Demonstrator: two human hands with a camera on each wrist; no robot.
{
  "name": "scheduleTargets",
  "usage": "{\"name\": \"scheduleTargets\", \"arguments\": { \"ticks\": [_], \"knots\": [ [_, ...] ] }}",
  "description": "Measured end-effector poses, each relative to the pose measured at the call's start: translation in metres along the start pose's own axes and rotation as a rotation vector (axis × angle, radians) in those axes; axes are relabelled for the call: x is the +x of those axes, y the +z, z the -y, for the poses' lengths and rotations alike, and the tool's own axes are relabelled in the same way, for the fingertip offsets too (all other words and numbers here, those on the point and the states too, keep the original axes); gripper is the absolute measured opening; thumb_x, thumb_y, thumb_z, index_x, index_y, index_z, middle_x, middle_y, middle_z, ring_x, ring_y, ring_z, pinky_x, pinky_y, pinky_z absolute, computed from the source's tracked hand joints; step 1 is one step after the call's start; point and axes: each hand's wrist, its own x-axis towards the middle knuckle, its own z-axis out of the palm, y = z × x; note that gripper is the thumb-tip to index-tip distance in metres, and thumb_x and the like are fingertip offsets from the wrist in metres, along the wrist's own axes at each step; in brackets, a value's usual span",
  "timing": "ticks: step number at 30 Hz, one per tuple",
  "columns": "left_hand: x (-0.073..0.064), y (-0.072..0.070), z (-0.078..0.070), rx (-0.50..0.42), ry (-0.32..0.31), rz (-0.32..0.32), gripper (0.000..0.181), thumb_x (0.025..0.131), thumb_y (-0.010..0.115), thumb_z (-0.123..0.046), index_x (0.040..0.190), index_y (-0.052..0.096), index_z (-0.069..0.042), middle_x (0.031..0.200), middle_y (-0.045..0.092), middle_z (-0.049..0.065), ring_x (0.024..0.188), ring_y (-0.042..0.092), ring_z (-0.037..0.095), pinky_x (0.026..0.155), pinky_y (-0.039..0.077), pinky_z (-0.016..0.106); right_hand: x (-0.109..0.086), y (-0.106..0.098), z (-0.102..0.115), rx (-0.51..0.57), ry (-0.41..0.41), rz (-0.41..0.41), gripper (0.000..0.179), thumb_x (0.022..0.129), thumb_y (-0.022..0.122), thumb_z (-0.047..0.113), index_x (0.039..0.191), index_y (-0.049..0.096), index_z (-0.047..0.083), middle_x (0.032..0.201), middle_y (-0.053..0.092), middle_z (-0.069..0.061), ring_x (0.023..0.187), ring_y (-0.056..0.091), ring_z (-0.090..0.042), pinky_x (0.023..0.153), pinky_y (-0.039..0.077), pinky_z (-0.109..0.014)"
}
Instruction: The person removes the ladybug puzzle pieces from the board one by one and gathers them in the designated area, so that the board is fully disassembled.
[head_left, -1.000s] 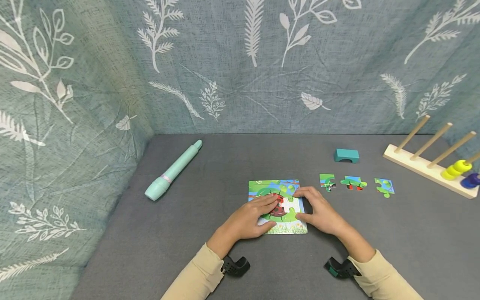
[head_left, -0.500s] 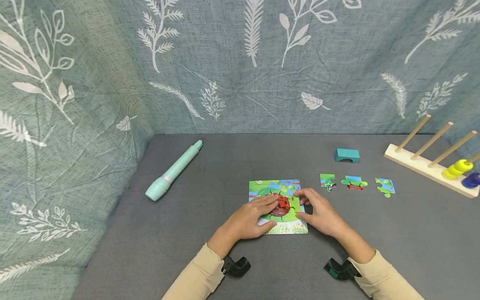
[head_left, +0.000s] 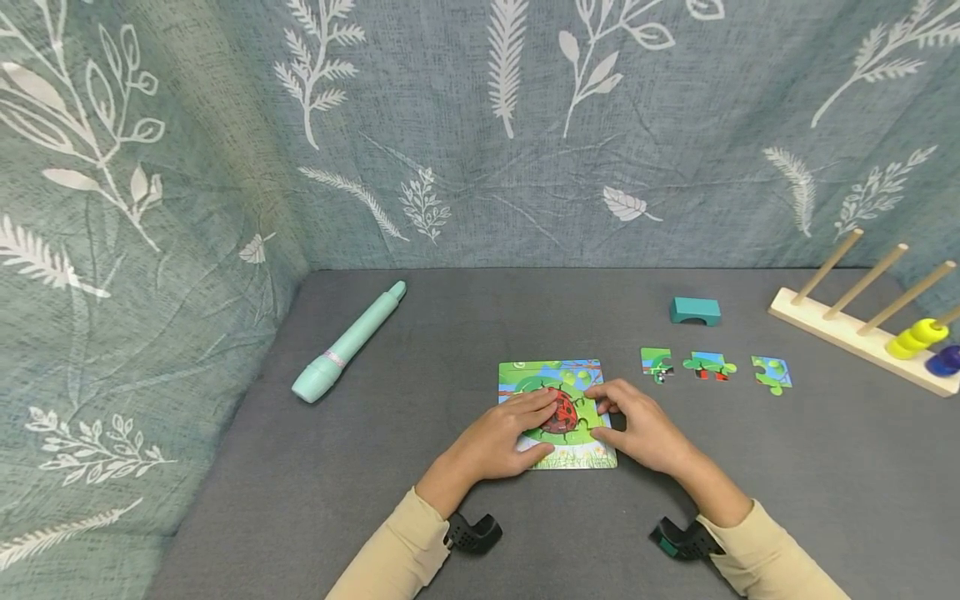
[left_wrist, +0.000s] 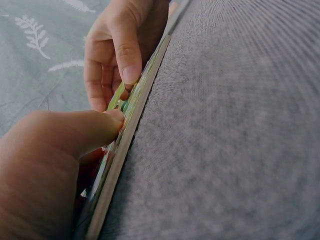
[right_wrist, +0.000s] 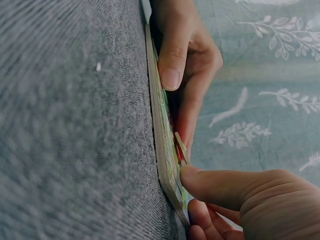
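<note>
Puzzle [head_left: 573, 457]: lower centre, on the desk [head_left: 450, 358].
Left grip [head_left: 501, 437]: released, resting on it.
Right grip [head_left: 639, 423]: from here, I see it pinching a piece [head_left: 581, 410].

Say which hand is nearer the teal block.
Right. In the head view, the right hand is below and left of the teal block, the left hand farther left, on the puzzle.

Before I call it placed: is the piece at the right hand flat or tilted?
Tilted: both wrist views show the piece slanting up off the puzzle by the right hand. Whether any tab is seated, I cannot tell.
</note>
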Motion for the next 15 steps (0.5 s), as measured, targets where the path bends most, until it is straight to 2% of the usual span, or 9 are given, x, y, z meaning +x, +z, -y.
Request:
{"name": "scheduleTargets", "arguments": {
  "ticks": [8,11,15],
  "knots": [
    [-0.001,-0.002,0.000,-0.020,-0.008,0.003,0.058,0.090,0.064,-0.033,0.138,0.049,-0.005,0.146,0.046,0.007,0.135,0.042,0.021,0.113,0.037,0.035,0.001,-0.006,0.003,0.109,0.055,0.023,0.044,0.079,0.075,0.005,0.119,0.059,0.002,0.106,0.058,-0.005,0.093,0.059,-0.016,0.084,0.054,-0.028],
    [0.000,-0.002,0.000,-0.026,0.000,0.005,0.057,0.090,0.063,-0.032,0.138,0.049,-0.005,0.146,0.045,0.007,0.136,0.041,0.022,0.114,0.036,0.034,0.001,-0.015,0.002,0.138,0.075,0.027,0.043,0.080,0.075,0.007,0.120,0.059,0.002,0.109,0.059,-0.008,0.095,0.060,-0.020,0.086,0.054,-0.029],
    [0.001,-0.001,0.000,-0.026,0.008,0.007,0.057,0.090,0.063,-0.033,0.138,0.050,-0.005,0.146,0.045,0.007,0.137,0.040,0.021,0.115,0.034,0.033,-0.002,-0.030,-0.002,0.116,0.097,0.022,0.043,0.082,0.074,0.009,0.122,0.059,0.002,0.112,0.059,-0.009,0.098,0.060,-0.023,0.087,0.054,-0.030]
  ]
}}
